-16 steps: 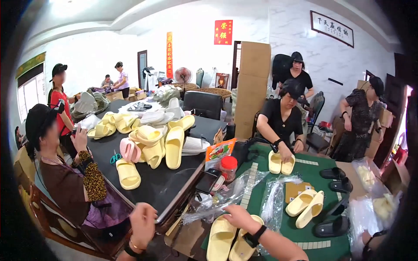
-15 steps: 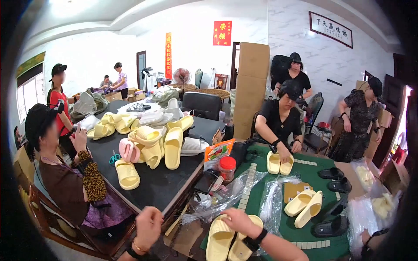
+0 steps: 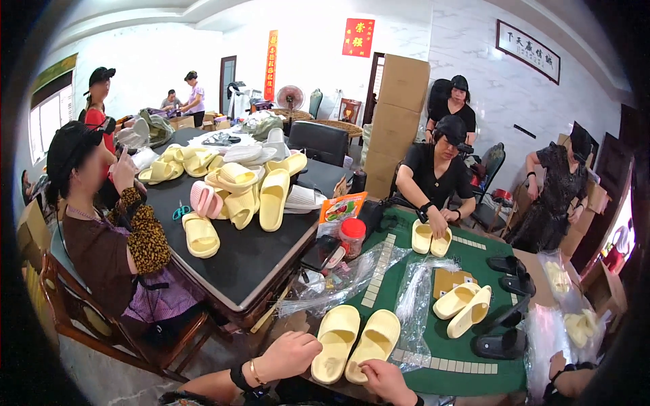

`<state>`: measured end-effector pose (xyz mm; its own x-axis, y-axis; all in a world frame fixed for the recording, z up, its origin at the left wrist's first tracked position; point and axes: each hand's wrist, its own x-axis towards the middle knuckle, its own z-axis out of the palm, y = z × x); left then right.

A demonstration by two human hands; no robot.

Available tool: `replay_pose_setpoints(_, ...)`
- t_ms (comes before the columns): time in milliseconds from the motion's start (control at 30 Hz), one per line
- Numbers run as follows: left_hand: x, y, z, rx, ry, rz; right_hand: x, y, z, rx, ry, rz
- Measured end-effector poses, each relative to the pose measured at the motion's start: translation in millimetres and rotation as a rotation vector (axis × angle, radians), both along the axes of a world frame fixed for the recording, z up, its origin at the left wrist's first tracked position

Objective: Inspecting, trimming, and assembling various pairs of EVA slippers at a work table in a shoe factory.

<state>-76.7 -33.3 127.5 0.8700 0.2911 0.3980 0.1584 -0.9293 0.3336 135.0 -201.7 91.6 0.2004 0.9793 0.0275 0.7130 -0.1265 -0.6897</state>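
Note:
A pair of pale yellow slippers lies at the near edge of the green table (image 3: 406, 352), heels toward me. My left hand (image 3: 288, 355) is beside the left slipper (image 3: 338, 331), its fingers curled together against the outer side. Whatever they may pinch is too small to make out. At the heel of the right slipper (image 3: 379, 335), my right hand (image 3: 389, 380) has its fingertips closed on the rim. Just beyond lie a clear plastic bag of thin white strands (image 3: 418, 291) and another loose clear bag (image 3: 359, 271).
Across the table a co-worker (image 3: 440, 166) handles another yellow pair (image 3: 431, 237). More yellow slippers (image 3: 464, 308) and black slippers (image 3: 500, 344) lie to the right. A red-lidded jar (image 3: 352, 237) stands at the table corner. The dark table (image 3: 250, 264) at left holds a slipper pile.
Both hands have come down from above to the slippers' heel ends. The right hand has left the uppers, and the near pair now shows whole. The view has shifted slightly.

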Motion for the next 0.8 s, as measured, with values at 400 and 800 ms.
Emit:
replay_pose_setpoints(400,39,0,-90,-0.288,-0.094,0.321,46,7,-49,0.387,-0.151,-0.444)
replay_pose_setpoints(800,45,-24,-96,-0.415,0.016,0.23,40,-14,-71,0.278,-0.131,-0.387)
